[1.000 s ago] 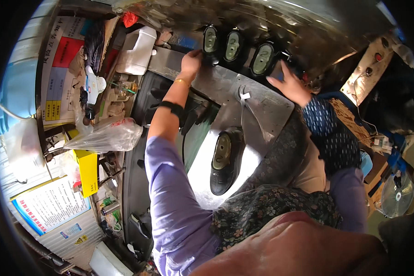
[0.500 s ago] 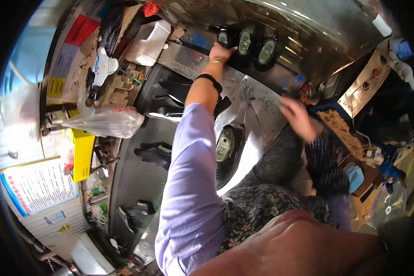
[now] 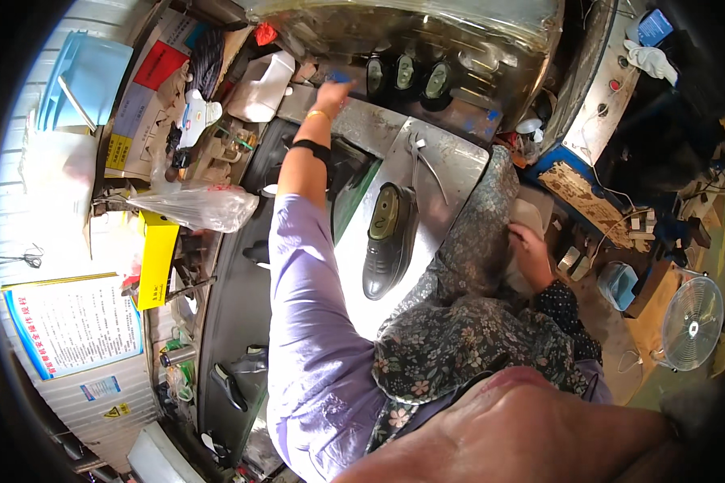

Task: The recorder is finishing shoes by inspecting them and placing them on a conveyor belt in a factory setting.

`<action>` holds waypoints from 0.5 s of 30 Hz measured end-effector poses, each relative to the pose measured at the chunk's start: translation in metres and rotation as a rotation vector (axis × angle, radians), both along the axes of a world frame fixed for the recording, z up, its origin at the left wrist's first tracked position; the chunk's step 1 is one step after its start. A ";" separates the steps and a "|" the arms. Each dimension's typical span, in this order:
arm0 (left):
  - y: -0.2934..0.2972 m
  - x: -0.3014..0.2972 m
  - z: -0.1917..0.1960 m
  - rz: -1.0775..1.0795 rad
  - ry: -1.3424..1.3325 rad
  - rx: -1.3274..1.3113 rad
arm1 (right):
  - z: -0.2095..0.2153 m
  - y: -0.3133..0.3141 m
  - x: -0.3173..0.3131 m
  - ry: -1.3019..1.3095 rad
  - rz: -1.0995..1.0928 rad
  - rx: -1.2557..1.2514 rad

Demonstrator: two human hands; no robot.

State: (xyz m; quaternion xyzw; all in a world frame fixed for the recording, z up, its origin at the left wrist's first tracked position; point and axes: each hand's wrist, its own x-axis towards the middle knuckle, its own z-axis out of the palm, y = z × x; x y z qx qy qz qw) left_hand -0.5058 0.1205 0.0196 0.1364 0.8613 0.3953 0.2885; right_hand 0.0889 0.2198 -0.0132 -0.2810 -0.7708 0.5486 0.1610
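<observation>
At the top centre of the frame, the left hand (image 3: 330, 92) stretches out to a small blue object (image 3: 340, 78), fingers closed around it, just beside three dark shoes (image 3: 403, 76) standing in a row. Mid-frame, a black shoe (image 3: 388, 238) lies on the metal table (image 3: 451, 165). At the right, the right hand (image 3: 532, 253) rests against the floral apron (image 3: 475, 233); its grip I cannot tell.

The left arm stretches far forward, its left hand (image 3: 330, 91) raised with fingers curled. The right hand (image 3: 530, 251) rests low beside the thigh, fingers loosely bent.
</observation>
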 end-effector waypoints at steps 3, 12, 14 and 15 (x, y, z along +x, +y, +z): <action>0.017 0.022 -0.039 0.062 0.272 0.032 | -0.009 -0.001 0.003 0.039 0.052 0.188; 0.144 -0.017 -0.101 -0.040 0.492 -0.335 | -0.026 0.040 -0.031 -0.038 -0.140 0.283; 0.153 -0.012 -0.094 -0.005 0.468 -0.338 | -0.026 0.050 -0.036 -0.026 -0.162 0.171; 0.129 -0.030 -0.090 0.026 0.478 -0.279 | -0.022 0.052 -0.041 -0.002 -0.153 0.165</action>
